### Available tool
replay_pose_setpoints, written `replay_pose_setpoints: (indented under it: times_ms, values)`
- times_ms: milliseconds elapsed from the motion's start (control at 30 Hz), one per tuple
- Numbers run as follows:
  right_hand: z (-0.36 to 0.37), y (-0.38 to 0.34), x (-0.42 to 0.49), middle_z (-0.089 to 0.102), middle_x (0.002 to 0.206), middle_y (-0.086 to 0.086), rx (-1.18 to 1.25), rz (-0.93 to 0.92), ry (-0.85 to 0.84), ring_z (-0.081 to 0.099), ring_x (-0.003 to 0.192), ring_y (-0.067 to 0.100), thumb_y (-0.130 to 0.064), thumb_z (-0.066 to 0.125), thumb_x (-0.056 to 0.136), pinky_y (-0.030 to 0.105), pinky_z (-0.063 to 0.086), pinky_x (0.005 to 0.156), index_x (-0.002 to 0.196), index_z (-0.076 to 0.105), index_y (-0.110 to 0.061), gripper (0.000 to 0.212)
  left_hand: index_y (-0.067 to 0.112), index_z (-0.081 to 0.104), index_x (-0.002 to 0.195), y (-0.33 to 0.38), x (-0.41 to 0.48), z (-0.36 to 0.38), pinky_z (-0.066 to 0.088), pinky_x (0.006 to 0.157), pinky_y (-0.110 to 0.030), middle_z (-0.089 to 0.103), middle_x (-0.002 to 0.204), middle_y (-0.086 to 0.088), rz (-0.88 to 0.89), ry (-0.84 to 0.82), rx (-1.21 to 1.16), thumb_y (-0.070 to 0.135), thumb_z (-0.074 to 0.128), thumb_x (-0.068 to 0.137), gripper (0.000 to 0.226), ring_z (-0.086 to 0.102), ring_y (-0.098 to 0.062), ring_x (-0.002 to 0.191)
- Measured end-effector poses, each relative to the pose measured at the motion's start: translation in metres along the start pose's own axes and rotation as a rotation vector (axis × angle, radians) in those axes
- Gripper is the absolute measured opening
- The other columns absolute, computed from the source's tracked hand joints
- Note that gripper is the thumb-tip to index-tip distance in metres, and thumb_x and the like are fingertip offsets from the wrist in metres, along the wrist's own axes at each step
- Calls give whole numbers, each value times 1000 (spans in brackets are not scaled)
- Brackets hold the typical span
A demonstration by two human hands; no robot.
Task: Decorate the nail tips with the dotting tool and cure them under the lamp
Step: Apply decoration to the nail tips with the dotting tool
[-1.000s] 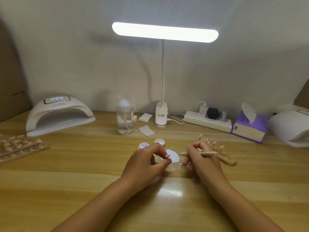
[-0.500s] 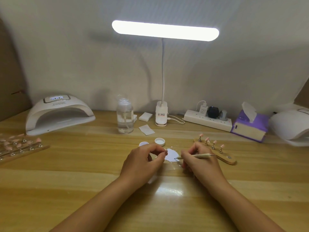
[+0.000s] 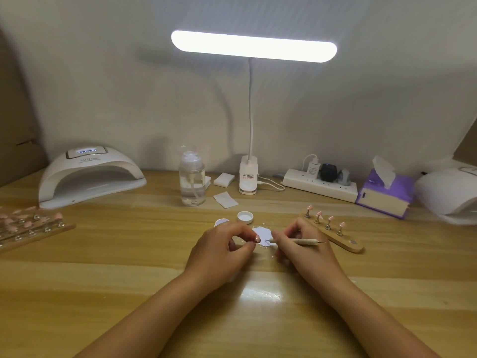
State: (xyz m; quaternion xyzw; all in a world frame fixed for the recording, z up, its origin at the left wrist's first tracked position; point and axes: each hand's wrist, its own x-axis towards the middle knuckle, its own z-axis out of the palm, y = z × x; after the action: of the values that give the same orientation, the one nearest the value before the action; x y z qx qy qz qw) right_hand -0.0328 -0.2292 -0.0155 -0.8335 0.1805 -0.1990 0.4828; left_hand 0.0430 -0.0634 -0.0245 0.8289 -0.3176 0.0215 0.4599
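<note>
Against the frame a second earlier, the right hand (image 3: 299, 250) was found drawn back toward the near edge, off the wooden holder (image 3: 347, 243). Since the half-second frame, little was altered.

The dotting tool (image 3: 304, 241) was gripped by the right fingers and lay almost level. Its left end was at the white paint patch (image 3: 260, 233) mid-counter (image 3: 129, 254). A nail tip (image 3: 257, 238) was pinched between thumb and forefinger of the left hand (image 3: 219, 250), just beside the patch; little of it was seen.

Counted:
- four mounted tips (image 3: 318, 215) on the holder
- two white caps (image 3: 245, 217), one partly hidden behind the left hand
- two lamps: a curing lamp (image 3: 90, 174) far left and a second curing lamp (image 3: 449, 197) at the right edge
- one rack of tips (image 3: 28, 226) at the left edge, its number not readable
- two white pads (image 3: 225, 199)
- one bottle (image 3: 192, 177)
</note>
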Motion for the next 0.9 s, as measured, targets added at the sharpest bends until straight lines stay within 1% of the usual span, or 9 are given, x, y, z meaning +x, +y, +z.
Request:
replay_pose_setpoints:
  times_ms: [100, 200, 233, 333, 433, 567, 700, 800, 900]
  values:
    - [0, -2, -2, 72, 65, -1, 36, 5, -3, 64, 56, 17, -34, 66, 89, 38, 52, 60, 80, 56, -12, 25, 43, 67, 80, 1, -1, 0, 50, 70, -34, 66, 87, 33, -30, -33, 42, 24, 65, 87, 20, 54, 0, 58]
    - [-3, -3, -1, 73, 67, -1, 63, -6, 43, 67, 66, 23, -32, 65, 91, 42, 54, 68, 82, 57, -10, 26, 42, 68, 80, 2, -1, -1, 53, 73, -38, 67, 89, 32, -40, -41, 43, 24, 65, 85, 19, 56, 0, 60]
    - [-3, -3, -2, 73, 68, 0, 69, -8, 43, 66, 65, 24, -32, 64, 92, 42, 54, 67, 83, 57, -9, 25, 41, 68, 80, 2, -1, -1, 54, 74, -39, 68, 89, 31, -39, -42, 42, 24, 66, 85, 18, 56, 1, 60]
    - [-2, -4, -4, 74, 70, 2, 171, -4, 42, 60, 54, 18, -30, 61, 96, 33, 46, 46, 87, 54, -11, 21, 40, 68, 81, 2, -2, -1, 54, 75, -37, 67, 89, 31, -31, -49, 58, 29, 68, 85, 12, 55, 1, 62]
    - [-6, -10, -6, 74, 72, 2, 273, -38, 55, 61, 53, 10, -30, 65, 94, 23, 44, 43, 90, 57, -13, 19, 42, 68, 81, 2, -2, -1, 53, 73, -34, 67, 88, 32, -22, -55, 83, 34, 69, 84, 9, 55, 0, 64]
    - [-4, -14, -9, 69, 62, 4, 425, 42, 41, 56, 48, 8, -29, 71, 90, 19, 42, 41, 85, 56, -10, 24, 42, 68, 79, 2, -1, 0, 49, 68, -33, 68, 78, 19, -28, -48, 92, 36, 70, 83, 7, 53, -3, 61]
    - [1, -13, -11, 62, 53, 5, 458, 71, 16, 50, 42, 9, -11, 68, 87, 18, 39, 38, 78, 52, -10, 19, 42, 68, 79, 3, -2, 0, 48, 70, -30, 66, 86, 30, -16, -71, 99, 33, 72, 83, 10, 54, 3, 63]
    - [3, -13, -12, 57, 48, 8, 445, 40, -1, 46, 39, 12, -3, 63, 80, 18, 36, 38, 63, 47, -15, 26, 41, 68, 80, 4, -2, 0, 49, 71, -30, 65, 85, 33, -6, -71, 118, 33, 72, 82, 10, 55, 2, 64]
    - [4, -13, -13, 60, 50, 12, 438, 28, -12, 48, 39, 12, -2, 61, 78, 18, 38, 39, 54, 46, -22, 35, 43, 67, 77, 4, -2, 0, 50, 73, -32, 63, 84, 35, -1, -67, 117, 33, 73, 82, 13, 54, -1, 66]
